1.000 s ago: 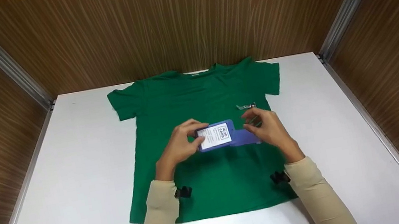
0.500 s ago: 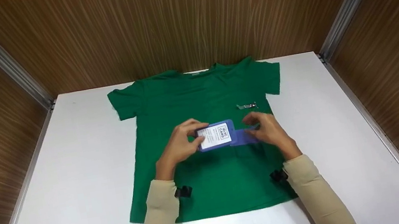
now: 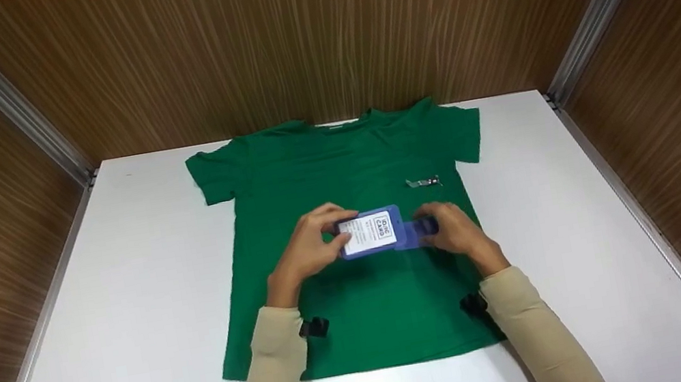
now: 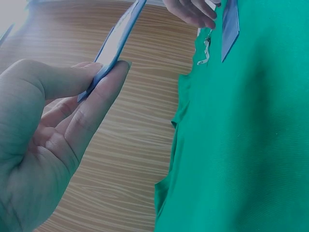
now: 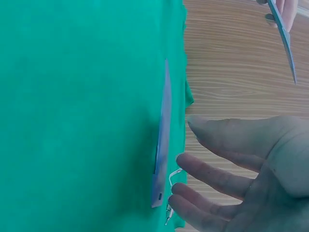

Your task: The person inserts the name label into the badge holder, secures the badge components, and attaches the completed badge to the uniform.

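Between thumb and fingers, my left hand (image 3: 308,248) pinches a blue card holder (image 3: 398,226) by its left end, holding it raised over the shirt. A white printed card (image 3: 367,233) lies in the holder, face up. A translucent blue-purple flat piece (image 3: 409,236) is on the green T-shirt (image 3: 367,311) to the right, partly overlapped by the holder. Over that piece's right end reaches my right hand (image 3: 456,230). In the right wrist view this hand's thumb and fingers (image 5: 212,176) are spread apart with nothing between them.
A small clear strap clip with metal parts (image 3: 424,182) lies on the shirt's upper right, beyond my right hand. The shirt is spread flat on a white table (image 3: 142,286). Wood-grain panels (image 3: 314,36) wall in the back and both sides.
My right hand has moved left and slightly toward me, coming over the flat blue piece. The left hand and the card holder stay put.
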`<act>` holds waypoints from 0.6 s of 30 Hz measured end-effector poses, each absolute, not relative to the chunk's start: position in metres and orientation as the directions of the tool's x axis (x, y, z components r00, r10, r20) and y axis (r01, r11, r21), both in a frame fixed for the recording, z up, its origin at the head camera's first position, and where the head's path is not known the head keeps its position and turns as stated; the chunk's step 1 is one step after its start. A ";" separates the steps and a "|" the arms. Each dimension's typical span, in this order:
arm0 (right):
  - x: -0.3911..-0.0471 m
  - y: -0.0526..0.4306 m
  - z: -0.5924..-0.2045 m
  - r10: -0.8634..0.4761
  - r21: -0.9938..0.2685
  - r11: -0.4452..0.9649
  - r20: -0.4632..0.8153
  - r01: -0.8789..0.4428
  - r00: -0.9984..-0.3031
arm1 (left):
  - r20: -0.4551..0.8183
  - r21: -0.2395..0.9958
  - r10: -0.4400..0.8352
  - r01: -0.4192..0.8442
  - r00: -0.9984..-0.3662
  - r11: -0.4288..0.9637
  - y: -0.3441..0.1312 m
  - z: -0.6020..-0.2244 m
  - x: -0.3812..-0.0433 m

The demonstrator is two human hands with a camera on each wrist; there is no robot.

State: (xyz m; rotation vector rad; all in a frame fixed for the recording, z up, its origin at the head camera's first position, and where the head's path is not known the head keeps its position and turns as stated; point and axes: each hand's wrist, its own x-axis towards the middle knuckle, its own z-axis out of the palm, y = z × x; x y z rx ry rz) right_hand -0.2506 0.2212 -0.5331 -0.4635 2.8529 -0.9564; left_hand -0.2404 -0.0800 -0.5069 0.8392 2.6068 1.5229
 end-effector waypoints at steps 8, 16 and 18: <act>-0.251 0.222 -0.536 -0.335 -0.557 0.781 0.009 -0.283 -0.942 | 0.230 0.820 0.441 0.417 -0.868 0.392 -0.080 -0.504 -0.239; -0.252 0.223 -0.538 -0.334 -0.537 0.793 0.013 -0.288 -0.943 | 0.231 0.813 0.443 0.422 -0.866 0.402 -0.080 -0.505 -0.239; -0.252 0.223 -0.538 -0.339 -0.531 0.794 0.016 -0.296 -0.940 | 0.239 0.808 0.447 0.431 -0.862 0.400 -0.080 -0.505 -0.240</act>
